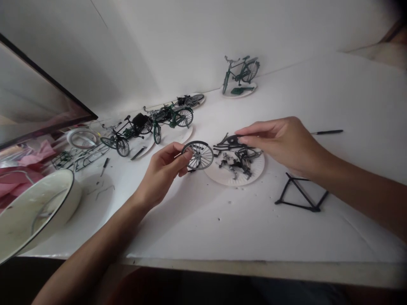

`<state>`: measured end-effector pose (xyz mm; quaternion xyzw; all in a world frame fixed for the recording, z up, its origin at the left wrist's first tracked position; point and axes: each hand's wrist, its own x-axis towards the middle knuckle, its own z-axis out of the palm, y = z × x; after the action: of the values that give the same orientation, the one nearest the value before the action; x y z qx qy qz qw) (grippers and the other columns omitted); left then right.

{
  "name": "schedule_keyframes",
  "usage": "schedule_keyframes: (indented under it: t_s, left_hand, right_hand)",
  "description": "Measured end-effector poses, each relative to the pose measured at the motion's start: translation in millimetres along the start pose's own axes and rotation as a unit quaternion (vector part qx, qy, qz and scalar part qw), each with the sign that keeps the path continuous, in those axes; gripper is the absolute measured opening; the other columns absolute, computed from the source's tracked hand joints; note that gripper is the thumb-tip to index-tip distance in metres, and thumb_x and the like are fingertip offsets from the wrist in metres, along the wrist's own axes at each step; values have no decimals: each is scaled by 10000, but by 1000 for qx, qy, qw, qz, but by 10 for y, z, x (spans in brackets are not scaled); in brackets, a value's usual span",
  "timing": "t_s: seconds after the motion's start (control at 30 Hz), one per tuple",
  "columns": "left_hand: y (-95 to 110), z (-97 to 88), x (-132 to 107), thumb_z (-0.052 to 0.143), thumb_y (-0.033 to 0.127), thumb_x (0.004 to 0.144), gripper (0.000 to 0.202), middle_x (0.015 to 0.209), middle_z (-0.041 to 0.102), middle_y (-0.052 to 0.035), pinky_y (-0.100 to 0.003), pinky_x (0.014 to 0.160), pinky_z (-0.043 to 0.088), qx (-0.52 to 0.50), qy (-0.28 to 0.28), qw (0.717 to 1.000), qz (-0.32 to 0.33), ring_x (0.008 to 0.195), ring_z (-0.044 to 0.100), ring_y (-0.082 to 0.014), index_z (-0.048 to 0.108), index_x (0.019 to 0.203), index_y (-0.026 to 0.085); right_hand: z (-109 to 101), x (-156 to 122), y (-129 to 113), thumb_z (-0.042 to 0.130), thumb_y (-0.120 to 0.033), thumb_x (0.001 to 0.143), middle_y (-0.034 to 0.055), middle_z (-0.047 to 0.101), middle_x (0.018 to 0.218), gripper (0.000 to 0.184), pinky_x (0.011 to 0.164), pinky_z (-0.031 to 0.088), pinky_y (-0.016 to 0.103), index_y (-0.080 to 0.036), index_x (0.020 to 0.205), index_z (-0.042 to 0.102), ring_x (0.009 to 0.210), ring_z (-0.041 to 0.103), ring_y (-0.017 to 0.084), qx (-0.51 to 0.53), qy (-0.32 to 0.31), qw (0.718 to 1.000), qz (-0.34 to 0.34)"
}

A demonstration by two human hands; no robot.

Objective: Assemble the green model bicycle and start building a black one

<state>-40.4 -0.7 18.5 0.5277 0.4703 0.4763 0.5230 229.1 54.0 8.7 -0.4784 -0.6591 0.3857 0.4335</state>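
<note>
My left hand (165, 169) pinches a small spoked model bicycle wheel (199, 155) by its rim, holding it upright just left of a white paper plate (254, 173). The plate carries a pile of black model bicycle parts (237, 159). My right hand (280, 142) reaches over the plate from the right, its fingers closed on a dark curved part (230, 140) at the top of the pile. A black triangular bicycle frame (300, 195) lies flat on the white table to the right of the plate, below my right wrist.
Assembled model bicycles stand at the back: a black one (125, 131), a green one (168, 116), another green one (240, 72) on a plate. A thin black tool (327, 132) lies at right. A white bowl (34, 207), pink cloth and a dark screen edge sit at left.
</note>
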Motion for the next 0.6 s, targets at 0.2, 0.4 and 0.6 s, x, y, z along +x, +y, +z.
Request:
schedule_keyframes:
  t_s: [0.2, 0.4, 0.6]
  left_hand:
    - [-2, 96, 2, 733, 208, 891, 141, 855, 659, -34, -236, 652, 589, -6, -43, 999, -10, 791, 694, -153, 615, 908, 133]
    - [-52, 181, -56, 741, 252, 892, 204, 925, 704, -69, -287, 726, 619, 27, -85, 996, -10, 828, 703, -168, 581, 890, 126]
    - [-68, 223, -108, 724, 277, 902, 222, 781, 626, -16, -208, 589, 473, 86, -98, 992, 5, 675, 542, -93, 566, 830, 139]
  right_hand:
    - [47, -45, -64, 848, -432, 720, 29, 786, 956, 272, 939, 565, 408, -262, 929, 808, 926, 720, 212, 87, -11, 994, 60]
    - [63, -145, -261, 840, -408, 731, 26, 769, 905, 223, 831, 567, 363, -265, 898, 799, 862, 702, 191, 110, -39, 990, 74]
    - [131, -221, -297, 816, -388, 744, 30, 737, 853, 207, 636, 507, 307, -240, 880, 766, 757, 657, 176, 91, -107, 984, 105]
